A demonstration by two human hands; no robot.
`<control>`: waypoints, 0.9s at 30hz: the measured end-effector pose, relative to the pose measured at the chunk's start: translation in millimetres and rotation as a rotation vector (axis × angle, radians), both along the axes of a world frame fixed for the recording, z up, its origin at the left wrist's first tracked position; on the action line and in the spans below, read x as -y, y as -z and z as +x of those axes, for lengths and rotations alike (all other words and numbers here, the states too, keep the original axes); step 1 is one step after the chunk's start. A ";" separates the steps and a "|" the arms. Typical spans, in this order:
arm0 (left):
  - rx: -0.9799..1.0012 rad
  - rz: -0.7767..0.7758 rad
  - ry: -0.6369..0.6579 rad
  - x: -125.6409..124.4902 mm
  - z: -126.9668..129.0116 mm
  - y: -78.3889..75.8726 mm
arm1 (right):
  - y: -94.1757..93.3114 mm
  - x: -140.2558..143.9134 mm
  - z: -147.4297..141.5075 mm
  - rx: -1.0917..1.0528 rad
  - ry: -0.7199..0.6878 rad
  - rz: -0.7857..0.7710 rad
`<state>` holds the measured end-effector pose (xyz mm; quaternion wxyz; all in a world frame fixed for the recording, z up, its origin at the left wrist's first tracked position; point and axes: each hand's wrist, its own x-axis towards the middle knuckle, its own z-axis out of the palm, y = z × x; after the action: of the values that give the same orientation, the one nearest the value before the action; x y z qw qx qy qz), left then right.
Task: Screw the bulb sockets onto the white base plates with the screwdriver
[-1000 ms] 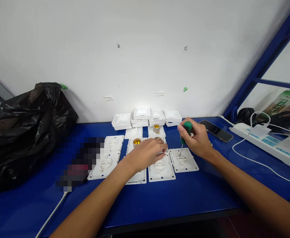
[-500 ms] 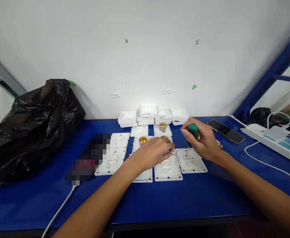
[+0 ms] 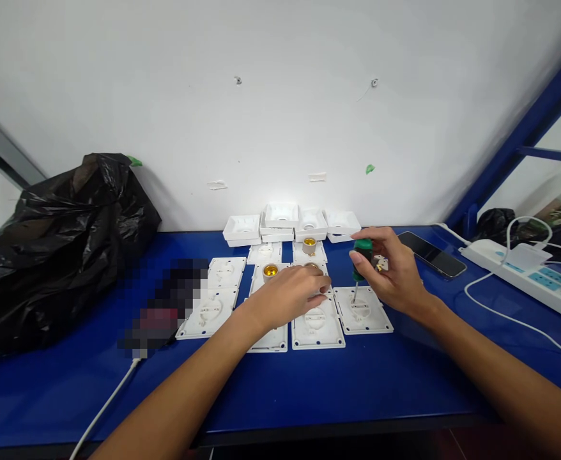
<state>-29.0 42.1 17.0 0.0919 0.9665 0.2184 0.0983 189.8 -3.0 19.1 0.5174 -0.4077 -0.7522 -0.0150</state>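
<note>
Clenched around the green handle of a screwdriver [image 3: 361, 255], the right hand [image 3: 391, 276] holds the tool upright, its thin shaft pointing down from the fist onto the white plate [image 3: 363, 310] just below. That plate lies flat at the right end of the front row on the blue table [image 3: 357, 383]. Beside it, the left hand [image 3: 287, 295] rests palm-down, fingers curled, on the neighbouring plates [image 3: 315, 326]; whether it grips anything I cannot tell. A phone [image 3: 431, 254] lies behind the right hand, a black bag [image 3: 55, 236] far left.
</note>
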 end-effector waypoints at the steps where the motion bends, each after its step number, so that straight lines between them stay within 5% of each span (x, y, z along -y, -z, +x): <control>1: 0.002 0.000 -0.001 0.0 0.0 -0.1 | 0.0 0.1 0.3 -0.003 0.014 0.015; 11: -0.036 -0.040 -0.007 3.1 1.4 -7.5 | -3.0 -5.5 10.7 -0.143 0.162 0.105; 27: 0.012 -0.019 0.019 0.8 -0.1 -2.5 | -3.5 -4.5 6.2 -0.095 0.120 0.010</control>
<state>-29.1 41.3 19.5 0.1034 0.9670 0.2096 0.1013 196.0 1.6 22.6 0.5525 -0.4500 -0.7010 -0.0304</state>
